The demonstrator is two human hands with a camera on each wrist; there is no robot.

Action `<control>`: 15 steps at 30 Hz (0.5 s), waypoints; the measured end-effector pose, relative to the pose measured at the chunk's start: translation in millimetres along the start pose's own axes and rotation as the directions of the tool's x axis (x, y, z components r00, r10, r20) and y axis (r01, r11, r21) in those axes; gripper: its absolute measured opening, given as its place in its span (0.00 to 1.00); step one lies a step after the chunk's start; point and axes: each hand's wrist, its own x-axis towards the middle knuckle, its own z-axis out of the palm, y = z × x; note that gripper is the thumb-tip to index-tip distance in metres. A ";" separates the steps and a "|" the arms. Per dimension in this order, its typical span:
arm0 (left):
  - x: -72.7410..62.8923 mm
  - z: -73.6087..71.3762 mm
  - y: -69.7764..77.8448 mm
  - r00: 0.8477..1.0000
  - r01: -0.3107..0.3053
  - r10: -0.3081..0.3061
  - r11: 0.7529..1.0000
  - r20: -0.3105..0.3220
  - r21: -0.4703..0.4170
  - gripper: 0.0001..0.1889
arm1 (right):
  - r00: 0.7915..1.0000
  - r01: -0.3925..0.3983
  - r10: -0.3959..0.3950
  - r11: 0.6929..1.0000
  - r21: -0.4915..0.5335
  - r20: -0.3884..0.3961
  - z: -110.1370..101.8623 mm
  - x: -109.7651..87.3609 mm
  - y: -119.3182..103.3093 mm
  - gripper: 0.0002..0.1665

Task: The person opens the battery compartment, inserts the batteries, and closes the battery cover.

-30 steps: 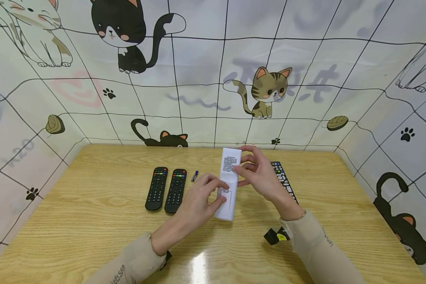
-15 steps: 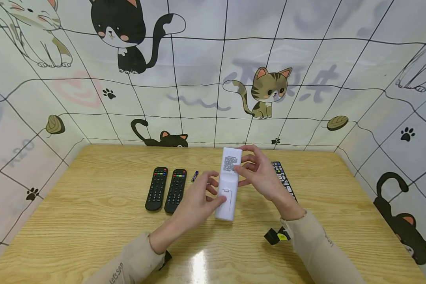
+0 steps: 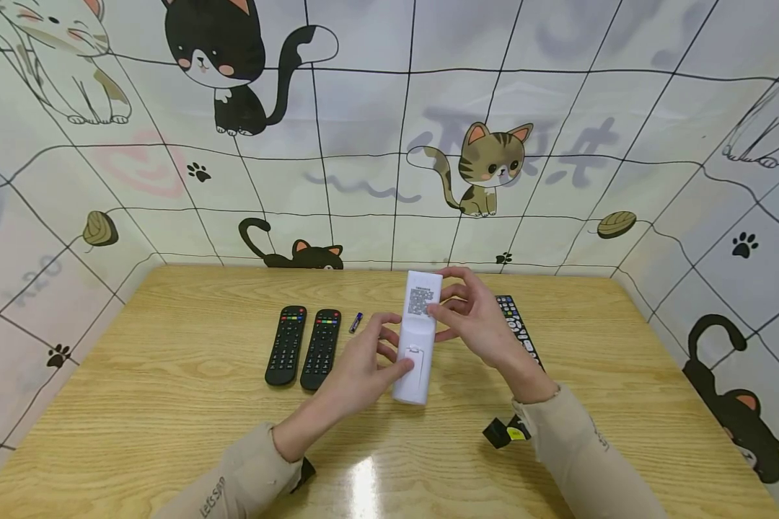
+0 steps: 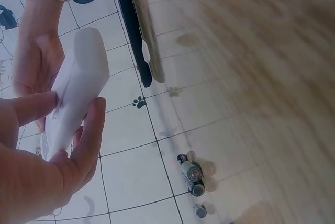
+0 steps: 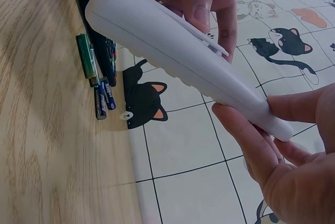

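A white remote control [image 3: 417,339] is held up over the table with its back, printed label and battery cover towards the head camera. My right hand [image 3: 474,317] grips its upper end between thumb and fingers. My left hand [image 3: 363,360] holds the lower part, thumb on the battery cover and fingers at the left edge. In the right wrist view the battery cover [image 5: 201,35] stands slightly raised from the body at one end, under the left thumb. The keypad side faces away from the head camera.
Two black remote controls [image 3: 285,346] lie left on the wooden table [image 3: 188,404]. Near them lie several small batteries [image 5: 104,98], one of them green. Another remote control [image 3: 519,328] with many buttons lies partly behind the right hand. A cat-print cloth [image 3: 363,144] surrounds the table.
My left fingers have moved off the back of the remote control to its left edge, leaving the thumb on the cover. In the last half second almost nothing differs.
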 end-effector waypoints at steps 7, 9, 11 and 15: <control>1.0 0.2 -1.6 1.000 -0.020 0.020 1.000 0.000 0.002 0.31 | 1.000 0.001 -0.001 1.000 -0.003 -0.003 0.7 -1.3 -1.6 0.33; 1.2 0.3 -1.9 1.000 -0.022 0.022 1.000 -0.001 0.002 0.31 | 1.000 0.000 0.000 1.000 -0.005 -0.002 0.5 -1.2 -1.6 0.33; 1.3 0.4 -2.0 1.000 -0.024 0.024 1.000 -0.003 0.005 0.31 | 1.000 0.001 -0.001 1.000 -0.005 -0.001 0.2 -1.3 -1.6 0.33; 0.9 0.9 -1.4 1.000 -0.021 0.022 1.000 -0.005 0.016 0.31 | 1.000 0.003 -0.003 1.000 -0.005 0.000 -0.9 -1.5 -0.9 0.33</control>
